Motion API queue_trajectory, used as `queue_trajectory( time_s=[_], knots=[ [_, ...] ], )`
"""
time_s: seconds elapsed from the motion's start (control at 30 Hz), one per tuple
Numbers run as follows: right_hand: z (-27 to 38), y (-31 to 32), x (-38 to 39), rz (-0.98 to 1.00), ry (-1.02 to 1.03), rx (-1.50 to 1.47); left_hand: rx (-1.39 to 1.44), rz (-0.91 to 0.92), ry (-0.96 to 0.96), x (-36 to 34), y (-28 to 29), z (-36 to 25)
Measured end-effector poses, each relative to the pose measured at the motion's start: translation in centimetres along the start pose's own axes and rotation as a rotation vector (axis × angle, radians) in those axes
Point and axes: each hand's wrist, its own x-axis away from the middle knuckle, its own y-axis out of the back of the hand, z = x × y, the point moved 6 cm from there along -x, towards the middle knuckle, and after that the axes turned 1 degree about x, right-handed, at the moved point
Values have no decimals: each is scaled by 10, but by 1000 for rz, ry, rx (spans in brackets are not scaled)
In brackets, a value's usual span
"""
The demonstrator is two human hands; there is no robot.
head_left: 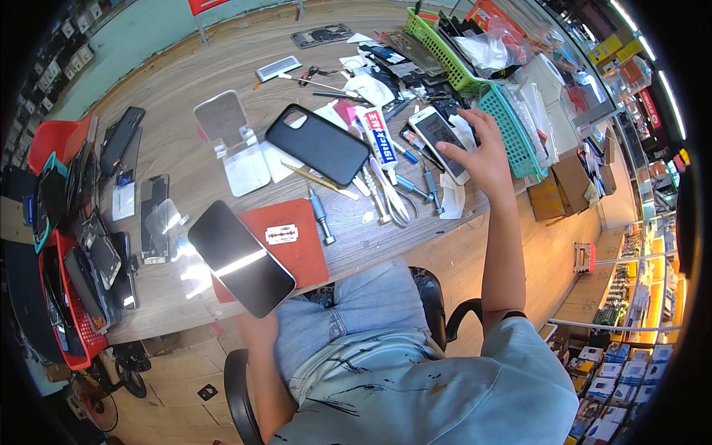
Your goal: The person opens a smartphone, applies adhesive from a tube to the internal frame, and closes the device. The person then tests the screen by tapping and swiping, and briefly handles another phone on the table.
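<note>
A large dark-screened smartphone [241, 259] slants over a red mat [300, 245], its near end past the table edge. My left hand [256, 328] is at that near end and appears to grip it from below; its fingers are hidden behind the phone. At the right, my right hand [486, 152] reaches over a white smartphone [439, 141], thumb across its screen and fingers spread apart beyond its side. White paper lies beneath that phone. A razor blade [282, 234] rests on the mat, a screwdriver [321, 215] beside it.
A black phone case [319, 144], glue tube [378, 137] and gold tweezers [320, 182] lie mid-table. Green [456, 70] and teal [512, 137] baskets stand at the right. A red basket [87, 337] of phones is at the left edge. Several phone parts are scattered behind.
</note>
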Motion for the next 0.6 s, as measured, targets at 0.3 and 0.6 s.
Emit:
queue_trajectory(
  time_s=[0.3, 0.6],
  knots=[
    [-9, 9, 29, -98, 238, 186, -67, -78, -42, -12, -11, 15],
    [2, 3, 33, -132, 306, 294, -102, -33, -1, -17, -12, 19]
  ],
)
